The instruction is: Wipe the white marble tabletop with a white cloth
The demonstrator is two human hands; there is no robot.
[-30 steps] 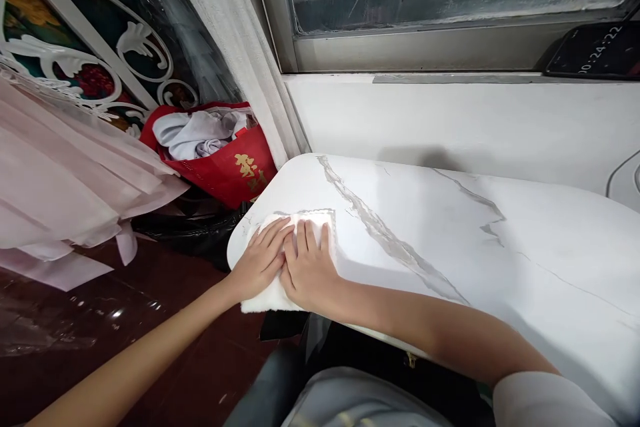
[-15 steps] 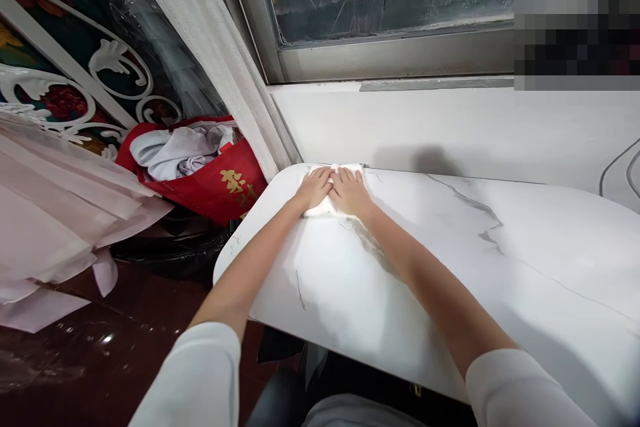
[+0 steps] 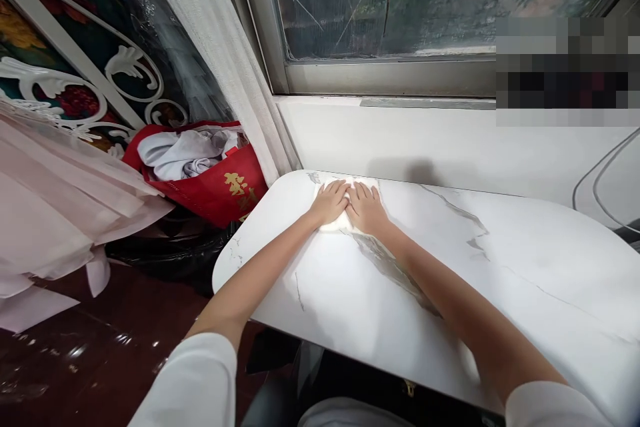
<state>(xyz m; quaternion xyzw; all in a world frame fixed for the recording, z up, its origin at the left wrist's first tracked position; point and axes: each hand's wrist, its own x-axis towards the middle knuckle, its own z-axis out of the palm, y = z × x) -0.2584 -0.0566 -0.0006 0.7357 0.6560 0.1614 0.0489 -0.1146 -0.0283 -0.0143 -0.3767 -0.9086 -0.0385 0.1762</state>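
Note:
A folded white cloth (image 3: 334, 225) lies flat near the far left edge of the white marbled table (image 3: 340, 300). My left hand (image 3: 330, 203) presses flat on the cloth's left part, fingers stretched out toward the wall. Beside it, my right hand (image 3: 367, 207) rests flat on the right part, its fingers spread. The two hands touch or nearly touch at the inner fingers. Much of the cloth is hidden beneath them.
Left of the table stands a red bag (image 3: 210, 190) stuffed with pale fabric, above a black plastic bag (image 3: 175, 253). A white curtain (image 3: 225, 60) and pink fabric (image 3: 65, 193) hang at left. Behind the table are a wall and window (image 3: 400, 7); a cable (image 3: 595, 180) hangs right.
Both hands and the cloth under them have slid a little to the right along the table's far edge. The head view has shifted slightly.

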